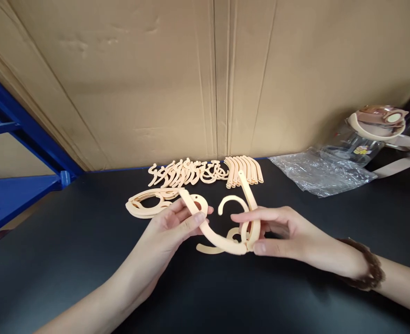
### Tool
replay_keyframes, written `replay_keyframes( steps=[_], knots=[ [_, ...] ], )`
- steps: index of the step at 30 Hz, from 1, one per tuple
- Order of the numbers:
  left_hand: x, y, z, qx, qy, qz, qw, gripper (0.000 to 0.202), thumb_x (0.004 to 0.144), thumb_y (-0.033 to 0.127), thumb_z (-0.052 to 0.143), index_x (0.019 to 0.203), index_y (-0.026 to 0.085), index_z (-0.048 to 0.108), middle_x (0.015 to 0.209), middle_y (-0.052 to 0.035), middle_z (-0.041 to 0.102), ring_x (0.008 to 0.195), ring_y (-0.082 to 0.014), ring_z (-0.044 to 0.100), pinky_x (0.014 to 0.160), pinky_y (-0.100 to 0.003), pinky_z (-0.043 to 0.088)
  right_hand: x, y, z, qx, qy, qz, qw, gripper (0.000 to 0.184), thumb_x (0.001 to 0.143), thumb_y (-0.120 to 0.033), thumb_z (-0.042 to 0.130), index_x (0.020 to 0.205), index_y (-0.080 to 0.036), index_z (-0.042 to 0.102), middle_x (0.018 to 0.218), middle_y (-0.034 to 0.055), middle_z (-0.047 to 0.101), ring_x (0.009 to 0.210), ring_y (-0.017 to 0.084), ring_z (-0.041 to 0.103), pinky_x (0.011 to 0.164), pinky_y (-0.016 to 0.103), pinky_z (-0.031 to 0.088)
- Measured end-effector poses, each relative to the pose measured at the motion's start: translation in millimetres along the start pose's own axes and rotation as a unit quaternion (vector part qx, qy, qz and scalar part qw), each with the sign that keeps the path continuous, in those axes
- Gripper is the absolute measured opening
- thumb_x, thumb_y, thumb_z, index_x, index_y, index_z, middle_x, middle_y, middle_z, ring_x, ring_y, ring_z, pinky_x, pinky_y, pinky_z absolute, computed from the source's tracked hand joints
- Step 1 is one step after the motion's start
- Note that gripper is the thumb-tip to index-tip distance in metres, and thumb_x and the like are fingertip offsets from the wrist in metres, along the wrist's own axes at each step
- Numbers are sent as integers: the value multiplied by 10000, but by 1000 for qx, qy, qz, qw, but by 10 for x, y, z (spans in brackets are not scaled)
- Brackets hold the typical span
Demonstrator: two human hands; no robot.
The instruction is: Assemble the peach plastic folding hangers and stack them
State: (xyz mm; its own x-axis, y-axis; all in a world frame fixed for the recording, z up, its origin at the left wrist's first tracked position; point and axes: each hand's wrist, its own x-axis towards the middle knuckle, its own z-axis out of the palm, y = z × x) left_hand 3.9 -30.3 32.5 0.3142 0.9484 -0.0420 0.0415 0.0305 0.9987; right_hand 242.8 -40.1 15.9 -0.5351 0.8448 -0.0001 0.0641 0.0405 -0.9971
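Note:
Between my hands, above the table, is a beige folding clothes hanger (222, 240) with two curved arms and a hook. My left hand (172, 227) pinches its left arm between thumb and fingers, near a rounded piece with a hole. My right hand (288, 232) grips the right arm close to the joint, where the hook curls inward; its fingers are partly hidden behind. Below the hanger, a loose curved piece (208, 249) lies on the tabletop, partly covered. Just beyond my left hand rests a stack of folded hangers (142, 212).
Toward the back lie several small curved hook pieces (180, 174) and a row of curved arms (244, 169). At right are a crumpled clear plastic bag (323, 174) and a strapped clear bottle (368, 139). Cardboard (138, 93) backs the black table (86, 241); a blue metal frame (34, 134) stands left.

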Motion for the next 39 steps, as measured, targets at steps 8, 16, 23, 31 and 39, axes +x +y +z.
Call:
replay_keyframes(
  steps=[8, 16, 23, 31, 39],
  knots=[
    [-91, -128, 67, 218, -36, 47, 974, 272, 906, 387, 508, 1120, 219, 515, 919, -28, 691, 749, -168, 666, 618, -270, 548, -58, -25, 97, -62, -65, -28, 996, 724, 737, -182, 760, 1371, -387, 477, 1116, -5, 653, 901, 134, 605, 792, 269, 530],
    [-51, -136, -34, 465, 56, 99, 878, 258, 892, 342, 497, 1137, 271, 537, 702, 54, 568, 575, -124, 538, 513, -232, 408, -102, -29, 94, -119, -114, -61, 984, 716, 744, -198, 760, 1380, -334, 461, 1237, 32, 591, 990, 146, 596, 889, 303, 506],
    [78, -130, -154, 547, 81, 142, 821, 266, 911, 337, 478, 1129, 258, 610, 694, 52, 574, 571, -126, 543, 517, -237, 392, -25, 19, 62, -171, -71, -124, 975, 493, 851, -179, 650, 1314, -299, 530, 1198, 41, 577, 986, 141, 569, 864, 304, 488],
    [55, -196, -148, 588, 20, 251, 769, 379, 862, 320, 634, 1219, 223, 553, 888, 19, 643, 792, -173, 608, 637, -269, 456, -20, 15, 38, -210, -70, -122, 968, 433, 890, -168, 601, 1296, -305, 542, 1138, 7, 604, 947, 119, 536, 879, 278, 465],
    [184, -216, -127, 620, -8, 309, 721, 193, 937, 216, 520, 1111, 202, 601, 949, -4, 652, 847, -204, 570, 709, -329, 459, 33, 133, -41, -301, -4, -105, 948, 706, 870, -174, 607, 1449, -367, 253, 1086, -42, 631, 800, 91, 547, 728, 212, 474]
  ],
)
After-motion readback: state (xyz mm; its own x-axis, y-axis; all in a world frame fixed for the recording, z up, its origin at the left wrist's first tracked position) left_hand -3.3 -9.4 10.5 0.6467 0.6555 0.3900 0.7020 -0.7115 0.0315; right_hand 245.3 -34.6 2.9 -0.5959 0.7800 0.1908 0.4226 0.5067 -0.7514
